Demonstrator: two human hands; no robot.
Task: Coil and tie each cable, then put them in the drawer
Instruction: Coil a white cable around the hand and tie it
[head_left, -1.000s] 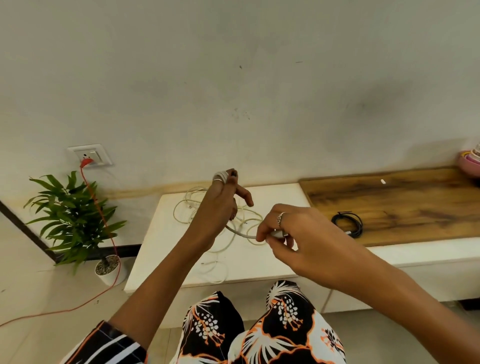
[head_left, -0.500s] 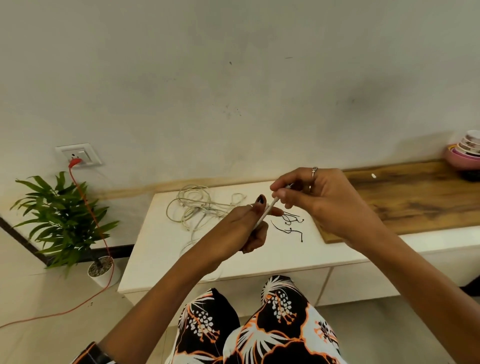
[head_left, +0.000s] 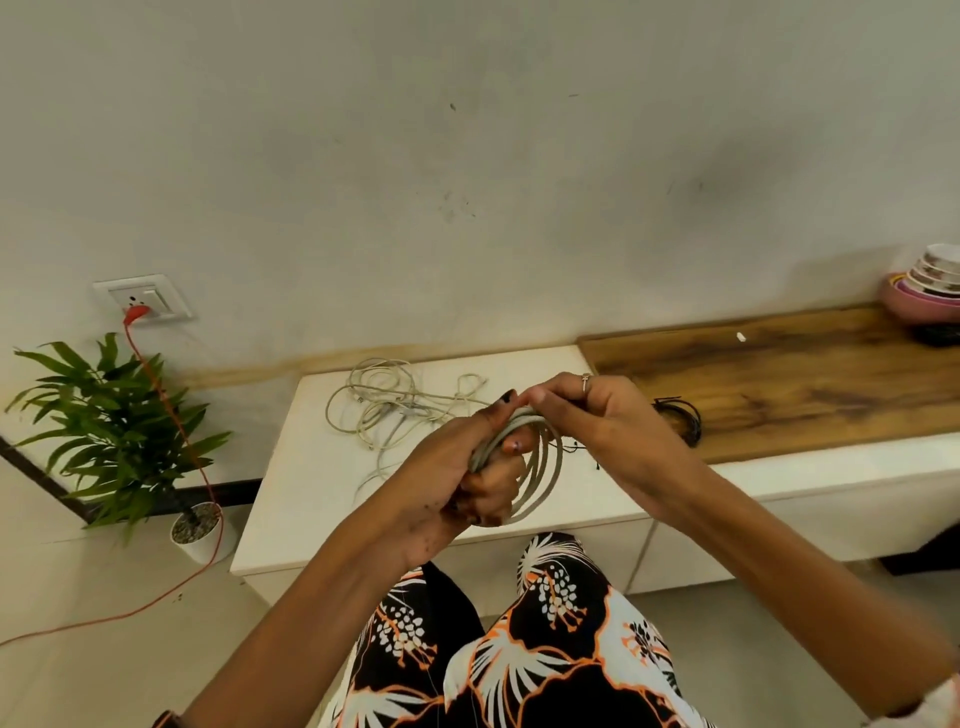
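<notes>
Left hand (head_left: 467, 462) gripping coiled grey cable (head_left: 540, 467); right hand (head_left: 597, 421) fingers pinching coil top. Loose white cable (head_left: 384, 405) on bench (head_left: 291, 499); black cable (head_left: 680, 418) beside.

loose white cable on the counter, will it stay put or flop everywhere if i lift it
The loose white cable will probably flop and trail: it lies in slack, uneven loops. It looks thin, so likely light. Overlapping strands may snag as it lifts.
</notes>
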